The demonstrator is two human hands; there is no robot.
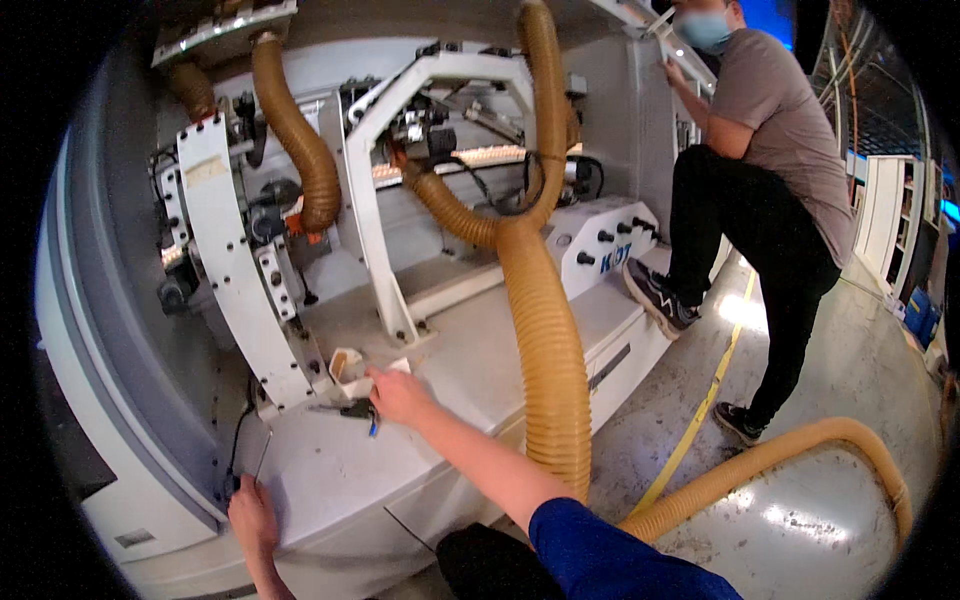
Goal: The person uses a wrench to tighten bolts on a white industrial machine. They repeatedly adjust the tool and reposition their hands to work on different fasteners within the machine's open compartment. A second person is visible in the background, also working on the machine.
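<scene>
At the lower left, my left hand (253, 515) is closed on a thin metal rod (264, 457) that points up from the fingers, beside the cabinet's side wall. My right hand (402, 397) reaches forward over the white machine ledge. Its fingertips are bent at the rim of a small open box (345, 372), pale outside and brown inside. Whatever those fingers may hold is hidden. Just below the box lies a dark small tool (355, 408) with a blue end, close to my right hand.
A white curved bracket (222, 250) rises left of the box, and a white arched frame (370, 210) behind it. A thick ribbed tan hose (545, 350) passes right of my forearm; another hose (770, 465) lies on the floor. A co-worker (770, 150) stands right, one foot on the ledge.
</scene>
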